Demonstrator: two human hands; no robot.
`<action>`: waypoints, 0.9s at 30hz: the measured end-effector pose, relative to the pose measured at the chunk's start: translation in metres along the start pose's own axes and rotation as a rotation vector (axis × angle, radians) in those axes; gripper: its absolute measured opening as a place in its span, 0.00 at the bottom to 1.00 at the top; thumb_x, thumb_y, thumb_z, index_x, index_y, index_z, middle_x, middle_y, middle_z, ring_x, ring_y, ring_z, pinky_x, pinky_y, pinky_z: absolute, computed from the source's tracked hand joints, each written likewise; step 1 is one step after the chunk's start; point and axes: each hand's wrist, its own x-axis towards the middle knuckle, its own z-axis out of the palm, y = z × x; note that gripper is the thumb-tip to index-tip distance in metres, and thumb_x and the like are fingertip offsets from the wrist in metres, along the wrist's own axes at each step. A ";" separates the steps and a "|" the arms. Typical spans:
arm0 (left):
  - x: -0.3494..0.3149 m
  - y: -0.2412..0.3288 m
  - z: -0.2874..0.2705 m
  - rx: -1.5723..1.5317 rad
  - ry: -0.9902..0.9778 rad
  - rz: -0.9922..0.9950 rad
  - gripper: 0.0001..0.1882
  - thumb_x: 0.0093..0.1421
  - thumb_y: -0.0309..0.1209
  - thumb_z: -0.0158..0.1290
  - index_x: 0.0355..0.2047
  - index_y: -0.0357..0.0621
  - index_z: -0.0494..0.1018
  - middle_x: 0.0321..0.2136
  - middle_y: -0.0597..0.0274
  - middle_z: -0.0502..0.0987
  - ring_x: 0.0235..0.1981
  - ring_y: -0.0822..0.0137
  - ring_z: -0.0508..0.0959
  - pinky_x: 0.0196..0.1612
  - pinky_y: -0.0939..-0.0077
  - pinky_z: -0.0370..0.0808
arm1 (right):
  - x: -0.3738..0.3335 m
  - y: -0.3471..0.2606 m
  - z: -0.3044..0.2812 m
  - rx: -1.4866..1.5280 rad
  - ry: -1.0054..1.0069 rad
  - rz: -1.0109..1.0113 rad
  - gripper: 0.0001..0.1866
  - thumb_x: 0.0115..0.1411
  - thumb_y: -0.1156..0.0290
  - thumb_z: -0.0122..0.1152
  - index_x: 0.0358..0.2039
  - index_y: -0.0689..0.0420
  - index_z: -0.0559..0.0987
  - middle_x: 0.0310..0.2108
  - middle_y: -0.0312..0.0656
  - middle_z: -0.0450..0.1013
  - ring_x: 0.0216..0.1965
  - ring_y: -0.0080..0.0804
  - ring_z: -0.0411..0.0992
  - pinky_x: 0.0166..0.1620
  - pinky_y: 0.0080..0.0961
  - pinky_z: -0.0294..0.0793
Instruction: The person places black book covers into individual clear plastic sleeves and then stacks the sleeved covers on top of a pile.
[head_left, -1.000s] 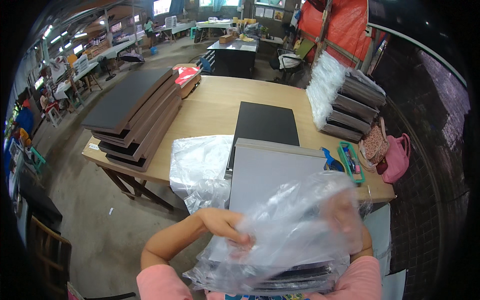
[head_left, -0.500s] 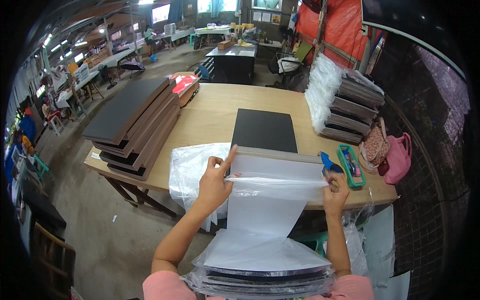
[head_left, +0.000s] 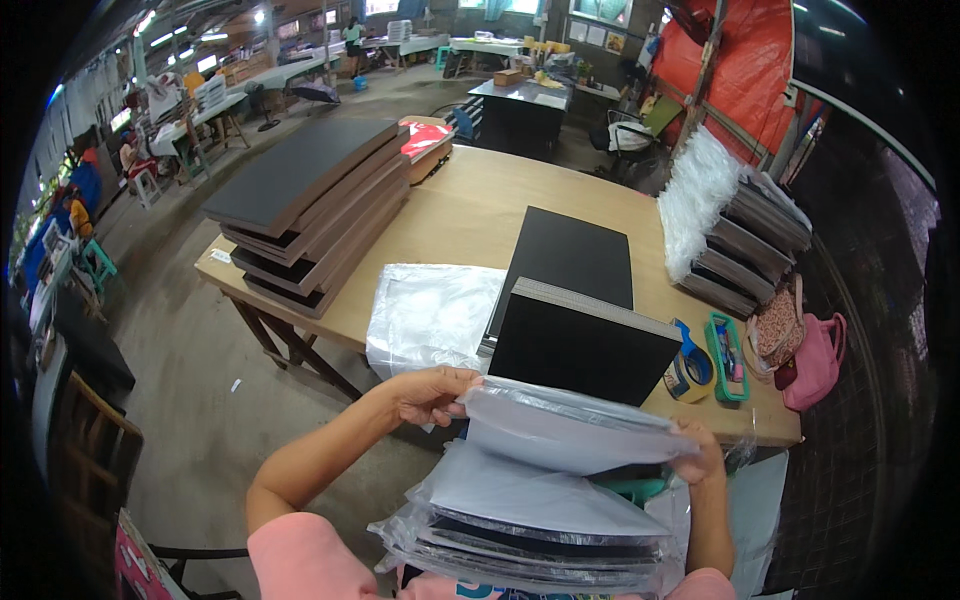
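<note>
Between my hands is a whitish-grey sheet with clear plastic film (head_left: pixel 570 415), its top edge stretched in front of my body. My left hand (head_left: pixel 437 394) pinches its left corner; my right hand (head_left: pixel 699 455), slightly blurred, grips its right end. Just beyond it, a bundle of black boards (head_left: pixel 585 350) stands tilted, its layered grey edge on top. Behind that lies another black board (head_left: pixel 570 250). Nearest my body is a plastic-wrapped stack of boards (head_left: pixel 545 500) topped with a pale sheet. Clear plastic bags (head_left: pixel 430 315) lie flat on the table left of the black bundle.
The wooden table (head_left: pixel 470 190) carries a tall stack of dark boards (head_left: pixel 300 190) at left and plastic-wrapped boards (head_left: pixel 740 230) at right. Tape rolls (head_left: pixel 690 375), a green basket of pens (head_left: pixel 727 358) and a pink bag (head_left: pixel 815 360) line the right edge.
My hands have drawn the pale sheet and film down toward my body, baring the black face of the standing bundle. The whole view has shifted, so the table appears farther right.
</note>
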 end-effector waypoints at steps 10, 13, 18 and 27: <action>0.068 -0.177 -0.159 -0.308 0.079 -0.047 0.07 0.64 0.28 0.48 0.39 0.38 0.71 0.31 0.64 0.76 0.26 0.75 0.78 0.30 0.85 0.79 | 0.007 0.151 -0.087 -0.295 0.165 0.049 0.05 0.49 0.77 0.60 0.26 0.65 0.79 0.29 0.40 0.74 0.32 0.25 0.71 0.38 0.17 0.67; 0.064 -0.229 -0.200 -0.317 0.162 -0.014 0.05 0.61 0.28 0.52 0.35 0.39 0.72 0.31 0.61 0.77 0.33 0.71 0.79 0.34 0.82 0.80 | 0.020 0.186 -0.085 -0.664 0.042 0.005 0.05 0.49 0.74 0.61 0.22 0.64 0.79 0.18 0.33 0.71 0.20 0.20 0.67 0.25 0.19 0.63; 0.024 -0.184 -0.191 0.368 1.490 0.786 0.10 0.57 0.32 0.56 0.34 0.38 0.72 0.30 0.58 0.76 0.31 0.62 0.77 0.36 0.70 0.74 | 0.032 0.224 -0.102 -0.559 0.375 0.278 0.09 0.50 0.72 0.61 0.18 0.64 0.78 0.16 0.35 0.72 0.19 0.20 0.67 0.22 0.22 0.62; -0.001 0.060 -0.126 1.590 1.485 1.067 0.14 0.53 0.37 0.57 0.38 0.45 0.76 0.47 0.51 0.67 0.55 0.51 0.60 0.54 0.55 0.61 | 0.033 0.136 -0.111 -1.282 0.131 0.057 0.11 0.46 0.65 0.69 0.23 0.60 0.80 0.21 0.41 0.73 0.23 0.26 0.71 0.28 0.24 0.69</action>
